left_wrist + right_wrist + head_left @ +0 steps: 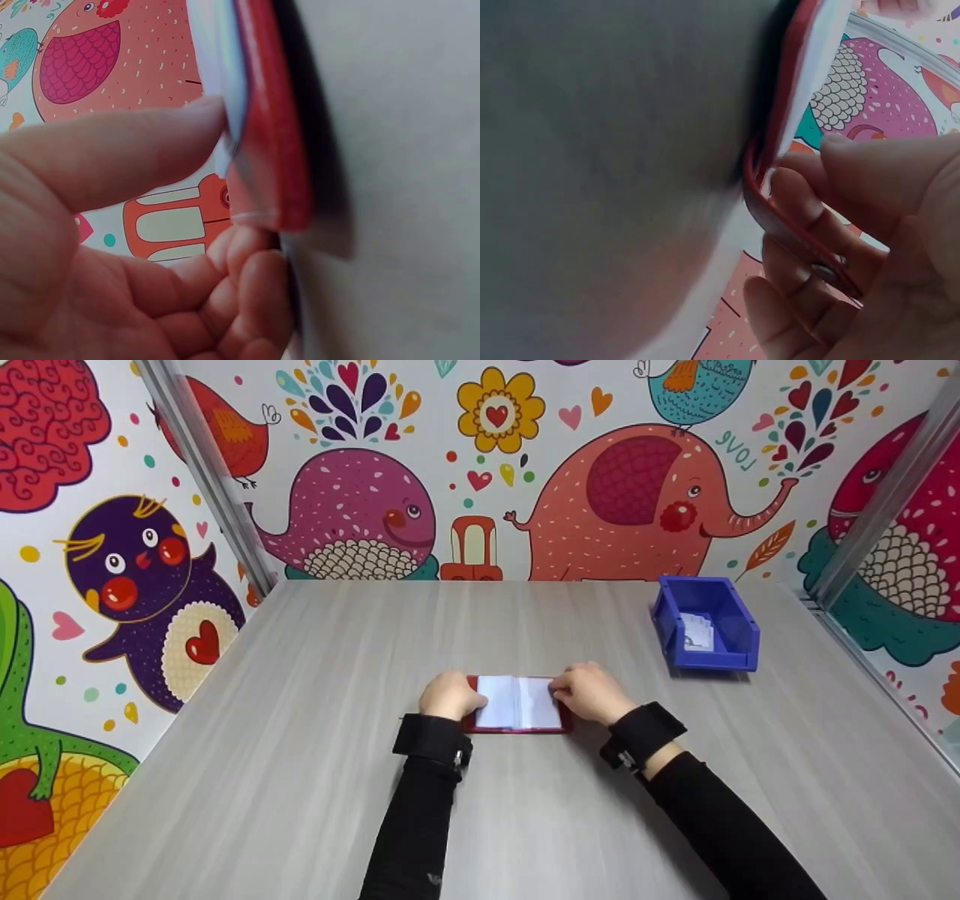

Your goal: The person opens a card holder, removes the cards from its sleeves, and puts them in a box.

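Note:
A red card holder (pixel 537 703) lies open on the table, with whitish clear sleeves spread to both sides of its middle fold. My left hand (pixel 451 696) holds its left edge; in the left wrist view the thumb (pixel 165 142) is on the sleeve side and curled fingers sit at the corner of the red cover (pixel 281 150). At the right edge, my right hand (pixel 596 694) pinches the holder between thumb and fingers. A red strap with a metal snap (pixel 799 238) sticks out across those fingers in the right wrist view.
A blue plastic bin (pixel 716 660) stands at the back right of the grey table (pixel 300 780), with several white cards (pixel 697 631) inside. Printed cartoon panels enclose the table at the back and sides, with metal posts (pixel 217 480) at the corners.

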`<control>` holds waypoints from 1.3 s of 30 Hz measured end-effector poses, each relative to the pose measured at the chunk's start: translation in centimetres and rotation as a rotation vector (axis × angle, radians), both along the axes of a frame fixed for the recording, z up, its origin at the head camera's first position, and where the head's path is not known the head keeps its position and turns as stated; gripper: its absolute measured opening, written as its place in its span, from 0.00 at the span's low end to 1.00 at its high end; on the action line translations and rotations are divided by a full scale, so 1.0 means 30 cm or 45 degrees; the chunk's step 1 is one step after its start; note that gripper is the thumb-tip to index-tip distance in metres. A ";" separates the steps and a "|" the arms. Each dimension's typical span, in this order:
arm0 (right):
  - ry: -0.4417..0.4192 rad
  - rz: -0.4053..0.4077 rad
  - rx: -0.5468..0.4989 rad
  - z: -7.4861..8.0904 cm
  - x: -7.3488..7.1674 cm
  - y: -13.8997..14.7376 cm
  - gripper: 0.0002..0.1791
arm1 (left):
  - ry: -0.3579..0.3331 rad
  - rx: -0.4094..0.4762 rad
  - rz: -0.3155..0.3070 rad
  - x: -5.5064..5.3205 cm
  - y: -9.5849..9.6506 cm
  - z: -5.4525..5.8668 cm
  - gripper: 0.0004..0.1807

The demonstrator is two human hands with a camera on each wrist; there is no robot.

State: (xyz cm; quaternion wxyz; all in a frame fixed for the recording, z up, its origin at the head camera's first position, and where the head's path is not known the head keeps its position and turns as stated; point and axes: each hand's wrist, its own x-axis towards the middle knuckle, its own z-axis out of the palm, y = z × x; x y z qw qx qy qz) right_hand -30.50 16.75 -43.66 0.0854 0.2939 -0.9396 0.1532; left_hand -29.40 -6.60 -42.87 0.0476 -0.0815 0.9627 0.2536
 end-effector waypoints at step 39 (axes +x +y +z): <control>-0.062 0.199 0.041 -0.002 0.016 -0.053 0.09 | 0.006 -0.001 0.019 -0.007 -0.004 0.000 0.15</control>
